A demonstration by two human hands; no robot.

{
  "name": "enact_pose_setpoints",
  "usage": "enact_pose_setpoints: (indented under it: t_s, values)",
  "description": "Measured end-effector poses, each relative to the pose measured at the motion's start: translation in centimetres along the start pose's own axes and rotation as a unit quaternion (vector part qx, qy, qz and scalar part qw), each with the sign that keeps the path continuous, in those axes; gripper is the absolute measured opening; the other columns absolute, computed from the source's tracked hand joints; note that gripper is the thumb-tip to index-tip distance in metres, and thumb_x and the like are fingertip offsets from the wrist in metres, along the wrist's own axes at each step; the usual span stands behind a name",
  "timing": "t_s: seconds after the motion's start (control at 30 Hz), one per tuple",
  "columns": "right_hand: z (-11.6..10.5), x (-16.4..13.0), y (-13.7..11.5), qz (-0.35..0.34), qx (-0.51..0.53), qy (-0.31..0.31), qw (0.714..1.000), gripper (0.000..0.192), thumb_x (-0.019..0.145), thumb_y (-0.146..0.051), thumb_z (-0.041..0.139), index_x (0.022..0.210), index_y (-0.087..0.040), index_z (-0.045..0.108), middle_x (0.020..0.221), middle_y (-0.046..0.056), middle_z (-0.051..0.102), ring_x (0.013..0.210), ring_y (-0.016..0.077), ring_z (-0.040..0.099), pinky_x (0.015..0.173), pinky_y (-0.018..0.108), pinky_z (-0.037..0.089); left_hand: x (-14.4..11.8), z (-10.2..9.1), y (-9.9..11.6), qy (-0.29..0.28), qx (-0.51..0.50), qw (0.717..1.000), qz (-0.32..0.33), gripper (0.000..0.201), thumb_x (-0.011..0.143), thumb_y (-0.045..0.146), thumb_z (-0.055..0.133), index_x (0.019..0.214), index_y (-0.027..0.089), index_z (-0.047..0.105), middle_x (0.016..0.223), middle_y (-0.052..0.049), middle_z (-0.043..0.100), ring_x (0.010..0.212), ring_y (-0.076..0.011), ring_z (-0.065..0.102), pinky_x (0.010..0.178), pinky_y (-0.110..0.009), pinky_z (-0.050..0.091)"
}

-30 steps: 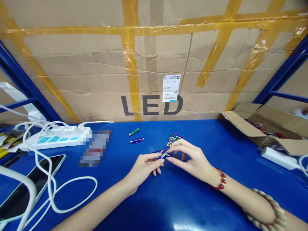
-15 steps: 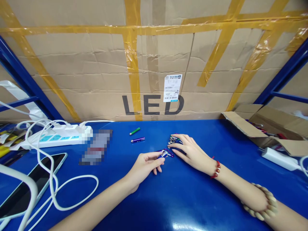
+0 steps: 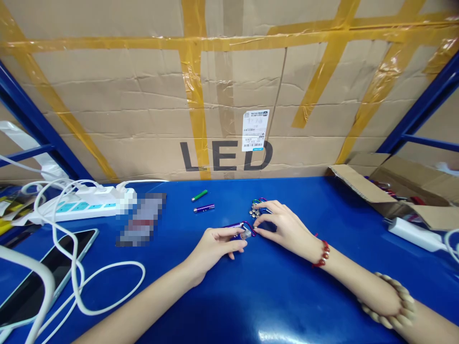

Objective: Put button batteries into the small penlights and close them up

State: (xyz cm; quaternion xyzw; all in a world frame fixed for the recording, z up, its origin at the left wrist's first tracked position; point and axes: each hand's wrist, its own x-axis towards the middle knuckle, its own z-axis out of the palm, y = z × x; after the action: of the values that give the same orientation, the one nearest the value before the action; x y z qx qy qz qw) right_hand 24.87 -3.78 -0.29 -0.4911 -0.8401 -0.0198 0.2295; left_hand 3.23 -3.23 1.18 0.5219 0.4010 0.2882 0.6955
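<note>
My left hand [image 3: 218, 246] is closed around a small purple flashlight [image 3: 234, 226]. A clear, shiny end [image 3: 245, 234] shows between the thumb and index finger, and a purple carabiner clip [image 3: 254, 231] hangs off the light toward the right. My right hand [image 3: 283, 227] has its thumb and index fingertips close together beside that clip; anything between them is too small to make out. Beyond its fingertips lie several silver button cells [image 3: 254, 212] and coloured carabiner clips [image 3: 263, 200], partly covered by the hand. Further left, a green penlight [image 3: 199, 195] and a purple penlight [image 3: 204, 209] rest on the blue table.
On the left are a white power strip [image 3: 89, 206], looping white cables [image 3: 107, 309] and a phone [image 3: 46, 272]. An open carton [image 3: 426, 215] and a white adapter [image 3: 416, 235] stand at right. A taped cardboard wall [image 3: 150, 110] closes off the back.
My right fingers have come off the button cells and drawn together slightly nearer me, by the clip. My left hand has turned the flashlight a little. The view has shifted slightly.
</note>
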Motion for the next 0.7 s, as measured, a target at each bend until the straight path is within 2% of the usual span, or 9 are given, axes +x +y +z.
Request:
enact_pose_setpoints:
  t_s: [0.17, 0.23, 0.37, 0.43, 0.57, 0.7]
  values:
    - [-0.1, 0.0, -0.1, -0.015, 0.001, -0.005, 1.000, 0.013, 0.083, -0.032, 0.057, 0.082, -0.024, 0.068, 0.114, 0.004, 0.055, 0.107, 0.0220, 0.047, 0.083, 0.038, 0.041, -0.1, 0.3, 0.6, 0.023, 0.019, 0.999, -0.024, 0.039, 0.070, 0.017, 0.069, 0.107, 0.007, 0.065, 0.068, -0.006, 0.064, 0.055, -0.0068, 0.052, 0.053, -0.018, 0.041]
    - [-0.3, 0.1, -0.6, -0.020, 0.008, 0.036, 0.999, 0.015, 0.084, -0.031, 0.056, 0.083, -0.023, 0.069, 0.112, 0.005, 0.056, 0.103, 0.0215, 0.050, 0.080, 0.037, 0.042, -0.2, 0.4, 0.7, 0.025, 0.026, 0.999, -0.026, 0.037, 0.072, 0.017, 0.068, 0.107, 0.007, 0.065, 0.067, -0.006, 0.064, 0.053, -0.0056, 0.051, 0.053, -0.017, 0.041]
    - [-0.9, 0.3, -2.4, -0.020, 0.102, 0.172, 0.980, 0.014, 0.085, -0.025, 0.056, 0.089, -0.020, 0.068, 0.105, 0.007, 0.058, 0.097, 0.0174, 0.053, 0.083, 0.033, 0.046, -0.2, 0.4, 0.6, 0.018, 0.041, 0.999, -0.023, 0.034, 0.074, 0.019, 0.066, 0.106, 0.006, 0.066, 0.066, -0.006, 0.063, 0.053, -0.0055, 0.050, 0.052, -0.016, 0.040]
    - [-1.2, 0.3, -3.4, -0.028, 0.147, 0.200, 0.968, 0.013, 0.083, -0.020, 0.057, 0.089, -0.019, 0.069, 0.103, 0.007, 0.058, 0.096, 0.0159, 0.054, 0.080, 0.029, 0.049, -0.2, 0.4, 0.6, 0.014, 0.043, 0.999, -0.015, 0.033, 0.075, 0.020, 0.065, 0.105, 0.006, 0.066, 0.066, -0.006, 0.062, 0.055, -0.0062, 0.051, 0.052, -0.016, 0.040]
    - [-1.2, 0.1, -4.4, -0.064, 0.181, 0.199, 0.961, 0.013, 0.080, -0.014, 0.061, 0.088, -0.018, 0.069, 0.102, 0.007, 0.058, 0.095, 0.0148, 0.055, 0.078, 0.027, 0.049, -0.1, 0.3, 0.3, 0.009, 0.035, 0.999, -0.005, 0.031, 0.074, 0.020, 0.066, 0.102, 0.007, 0.067, 0.065, -0.005, 0.062, 0.055, -0.0065, 0.051, 0.051, -0.016, 0.040]
    - [-0.9, 0.0, -4.1, -0.078, 0.186, 0.184, 0.962, 0.012, 0.080, -0.015, 0.061, 0.088, -0.018, 0.070, 0.105, 0.007, 0.058, 0.094, 0.0142, 0.055, 0.078, 0.027, 0.049, 0.0, 0.1, 0.0, 0.002, 0.031, 0.999, 0.006, 0.032, 0.073, 0.023, 0.067, 0.101, 0.008, 0.068, 0.067, -0.005, 0.063, 0.056, -0.0071, 0.052, 0.051, -0.017, 0.040]
